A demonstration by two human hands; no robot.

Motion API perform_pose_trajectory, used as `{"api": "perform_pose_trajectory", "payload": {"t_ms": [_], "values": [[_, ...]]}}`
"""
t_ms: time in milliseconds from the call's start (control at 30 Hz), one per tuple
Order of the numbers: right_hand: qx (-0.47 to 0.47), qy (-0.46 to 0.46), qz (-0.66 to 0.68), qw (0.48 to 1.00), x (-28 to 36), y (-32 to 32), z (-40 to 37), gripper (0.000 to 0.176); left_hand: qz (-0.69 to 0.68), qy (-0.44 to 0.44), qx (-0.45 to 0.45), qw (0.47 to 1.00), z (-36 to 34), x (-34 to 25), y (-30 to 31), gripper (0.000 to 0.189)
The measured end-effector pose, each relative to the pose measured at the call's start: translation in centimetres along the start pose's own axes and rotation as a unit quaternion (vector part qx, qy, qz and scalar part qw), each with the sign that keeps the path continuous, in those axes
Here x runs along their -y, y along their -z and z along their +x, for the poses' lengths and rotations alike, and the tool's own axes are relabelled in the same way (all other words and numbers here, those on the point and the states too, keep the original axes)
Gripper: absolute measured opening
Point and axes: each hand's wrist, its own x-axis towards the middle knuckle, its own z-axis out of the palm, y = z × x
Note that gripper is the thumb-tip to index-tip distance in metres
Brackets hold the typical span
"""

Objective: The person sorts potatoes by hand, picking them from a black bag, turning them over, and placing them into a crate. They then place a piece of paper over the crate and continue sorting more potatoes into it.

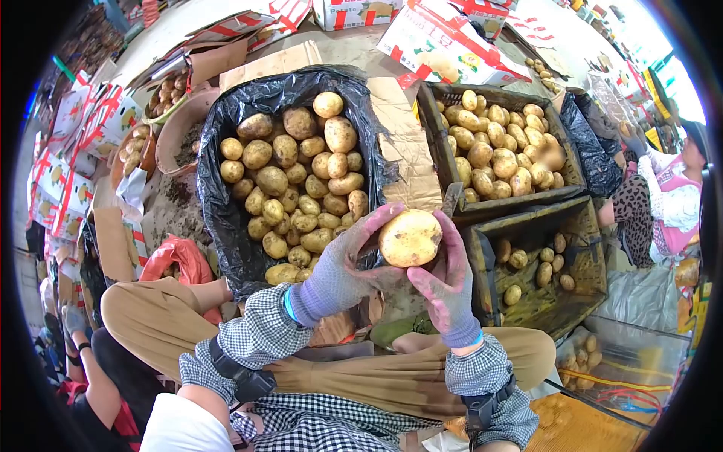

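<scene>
A large pale potato (410, 238) with brown specks is held up in front of me between both gloved hands. My left hand (350, 260), in a grey-purple glove, curls around its left side. From the right, my right hand (446, 282) presses it with thumb and fingers. Behind my left hand stands a box lined with black plastic (215, 151), full of potatoes (286, 181) of mixed sizes. Beyond my right hand is a dark crate (576, 169) of smaller potatoes (504, 143). Nearer on that side, a second crate (538, 305) has several potatoes on its bottom.
Printed cartons (448, 45) stand at the back, with more cartons (64, 188) at the left. A red plastic bag (177, 256) lies by my left knee. A clear bin (625, 354) with potatoes is at the lower right. Other people sit at the right (663, 196) and lower left (102, 377).
</scene>
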Motion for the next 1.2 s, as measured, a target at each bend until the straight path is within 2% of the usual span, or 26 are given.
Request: {"api": "perform_pose_trajectory", "payload": {"t_ms": [133, 233, 300, 333, 433, 467, 500, 533, 600, 633, 667, 733, 800, 867, 1000, 1067, 1133, 1167, 1200], "values": [[0.005, -0.006, 0.008, 1.0, 0.4, -0.5, 0.0, 0.08, 0.024, -0.011, -0.001, 1.0, -0.2, 0.4, 0.3, 0.076], [-0.005, -0.036, 0.01, 0.999, 0.2, -0.7, -0.1, 0.08, 0.098, -0.033, 0.012, 0.995, -0.4, 0.9, 0.4, 0.079], [-0.032, 0.03, -0.131, 0.99, -0.5, -0.3, -0.1, 0.062, 0.118, -0.006, 0.009, 0.993, -0.4, 1.0, 0.3, 0.077], [-0.033, 0.032, -0.132, 0.99, -0.6, 0.1, 0.0, 0.062, 0.118, -0.008, 0.011, 0.993, -0.4, 1.3, 0.3, 0.077], [-0.079, 0.038, -0.145, 0.986, 0.0, 0.3, 0.0, 0.032, 0.135, 0.014, 0.01, 0.991, -0.4, 1.8, 0.3, 0.078], [-0.077, 0.038, -0.143, 0.986, 0.0, 0.3, 0.0, 0.032, -0.042, 0.086, 0.002, 0.995, -0.4, 1.6, 0.0, 0.076], [-0.074, 0.021, -0.123, 0.989, 0.0, 0.4, -0.1, 0.033, -0.219, 0.153, -0.007, 0.964, -0.4, 1.3, -0.2, 0.075], [-0.071, 0.003, -0.103, 0.992, 0.0, 0.5, -0.2, 0.035, -0.217, 0.153, -0.008, 0.964, -0.5, 0.8, -0.1, 0.075], [-0.052, 0.002, -0.128, 0.99, 0.1, 0.5, -0.2, 0.038, -0.31, 0.216, 0.012, 0.926, -0.4, -0.1, 0.1, 0.067], [-0.032, 0.002, -0.153, 0.988, 0.0, 0.5, -0.2, 0.041, -0.309, 0.219, 0.054, 0.924, -0.2, 0.1, 0.5, 0.061], [-0.013, 0.001, -0.178, 0.984, 0.0, 0.5, -0.2, 0.044, -0.307, 0.22, 0.051, 0.924, -0.3, 0.7, 0.7, 0.061], [-0.014, -0.016, -0.159, 0.987, -0.1, 0.6, 0.0, 0.047, -0.382, 0.255, 0.044, 0.887, -0.5, 1.5, 1.0, 0.059], [-0.016, -0.033, -0.143, 0.989, 0.0, 0.5, 0.1, 0.049, -0.393, 0.254, 0.026, 0.883, -0.7, 1.5, 0.6, 0.059], [-0.017, -0.161, 0.002, 0.987, 0.4, 0.2, 0.2, 0.058, -0.358, 0.214, 0.007, 0.909, -0.8, 1.3, 0.2, 0.059], [-0.029, -0.12, -0.021, 0.992, -1.0, 0.7, -0.4, 0.06, -0.304, 0.22, 0.048, 0.926, -0.5, 1.1, 0.4, 0.053], [-0.043, -0.137, -0.051, 0.988, -1.4, 1.2, -0.4, 0.056, -0.146, 0.233, 0.107, 0.955, -0.5, 0.5, -0.5, 0.052], [-0.064, -0.107, -0.082, 0.989, -1.4, 1.5, -0.5, 0.046, -0.115, 0.201, 0.1, 0.968, -0.3, 1.9, -0.6, 0.051], [-0.121, -0.091, -0.104, 0.983, -0.7, 1.9, -0.4, 0.045, 0.031, 0.129, 0.106, 0.986, 0.2, 2.6, -0.2, 0.055], [-0.178, -0.075, -0.127, 0.973, 0.5, 1.9, -0.1, 0.044, 0.177, 0.055, 0.109, 0.977, 0.9, 2.9, 0.3, 0.058]]}}
